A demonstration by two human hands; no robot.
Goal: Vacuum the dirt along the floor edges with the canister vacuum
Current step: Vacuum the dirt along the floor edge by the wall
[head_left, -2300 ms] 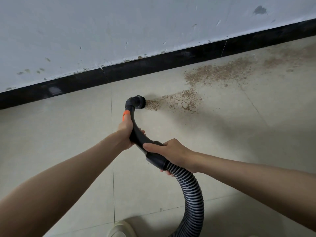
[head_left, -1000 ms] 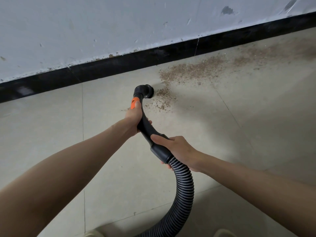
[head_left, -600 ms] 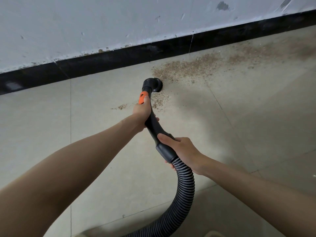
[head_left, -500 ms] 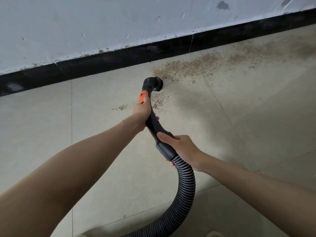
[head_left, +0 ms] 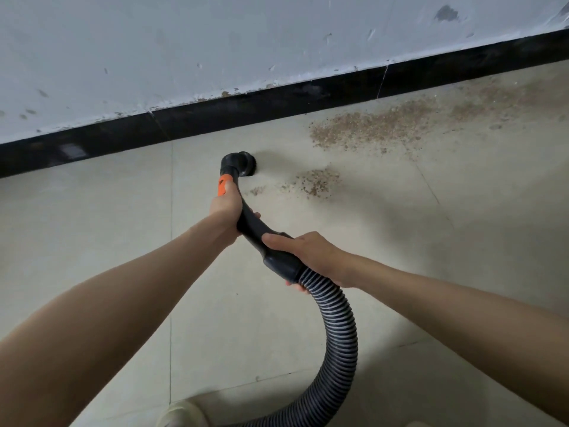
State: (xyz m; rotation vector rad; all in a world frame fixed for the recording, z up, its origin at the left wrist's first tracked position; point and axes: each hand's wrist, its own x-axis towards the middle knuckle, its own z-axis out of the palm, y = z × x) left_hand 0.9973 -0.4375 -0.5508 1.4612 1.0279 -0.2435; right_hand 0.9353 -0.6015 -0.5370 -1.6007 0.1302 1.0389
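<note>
From the head view, the canister itself is lying out of sight; only the ribbed hose [head_left: 337, 328] is showing, running off the bottom edge; a pale shoe [head_left: 181, 416] is cut off there too. No writing is readable on the black handle [head_left: 255, 229] or its orange tab [head_left: 222, 184]. The left hand [head_left: 226, 208] is wrapping its fingers round the handle just below the tab; the right hand [head_left: 308, 251] is gripping the cuff where handle meets hose. Beyond the left hand the nozzle [head_left: 241, 163] is facing right, near the black skirting [head_left: 277, 103]; its mouth is hard to make out. Brown dirt [head_left: 317, 183] is lying just right of it, a wider patch [head_left: 369, 126] further off along the wall [head_left: 184, 41].
</note>
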